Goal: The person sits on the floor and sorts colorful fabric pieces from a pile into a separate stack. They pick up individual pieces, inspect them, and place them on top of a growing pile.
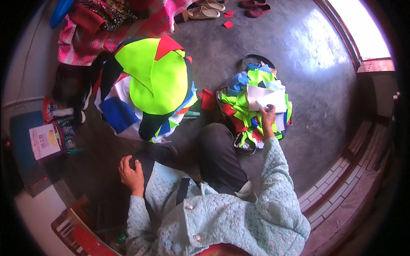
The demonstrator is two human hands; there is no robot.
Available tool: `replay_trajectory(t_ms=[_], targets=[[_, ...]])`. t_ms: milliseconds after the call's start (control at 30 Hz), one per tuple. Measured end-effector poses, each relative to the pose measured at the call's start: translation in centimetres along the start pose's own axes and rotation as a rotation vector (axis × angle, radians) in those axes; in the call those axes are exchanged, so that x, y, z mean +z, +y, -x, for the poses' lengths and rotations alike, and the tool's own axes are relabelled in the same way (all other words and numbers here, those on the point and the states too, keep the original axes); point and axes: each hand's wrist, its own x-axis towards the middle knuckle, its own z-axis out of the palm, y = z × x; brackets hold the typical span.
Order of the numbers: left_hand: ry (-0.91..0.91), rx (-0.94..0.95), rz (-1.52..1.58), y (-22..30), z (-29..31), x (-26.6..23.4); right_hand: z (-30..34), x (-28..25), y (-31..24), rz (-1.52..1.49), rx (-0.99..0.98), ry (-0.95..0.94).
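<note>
My right hand [267, 116] reaches out to a bag heaped with fabric scraps, its fingers closed on a white fabric piece [275, 101] at the top of the heap. Around that piece lie neon green scraps [260, 77], a blue scrap [239, 83] and a red scrap [234, 117]. Nothing shows in my left hand [131, 174], held by my left knee with its fingers apart. Ahead of it stands a large pile of cut cloth, topped by a big neon green piece [156, 77] with a red piece [168, 47] at its edge. A dark blue piece [119, 115] hangs down its near side.
Between the two heaps a red scrap [207, 100] lies on the grey floor [299, 123]. Shoes [204, 13] stand at the far side. To the left are a pink checked cloth [77, 40] and a box [45, 141]; a red chair [85, 241] is at the lower left.
</note>
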Motion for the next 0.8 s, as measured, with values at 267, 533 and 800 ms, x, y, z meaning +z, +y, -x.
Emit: replay_trajectory(t_ms=[267, 533, 800], targets=[[-0.009, -0.028, -0.010, -0.2, 0.2, -0.3, -0.9, -4.0, 0.5, -0.387, 0.241, -0.186], [0.037, -0.011, 0.010, -0.5, 0.1, 0.0, -1.8, -9.7, -0.4, -0.506, -0.128, 0.084], [0.026, -0.028, -0.003, -1.0, 0.3, -0.1, -1.6, -16.2, -4.7, -0.377, -0.255, 0.457]])
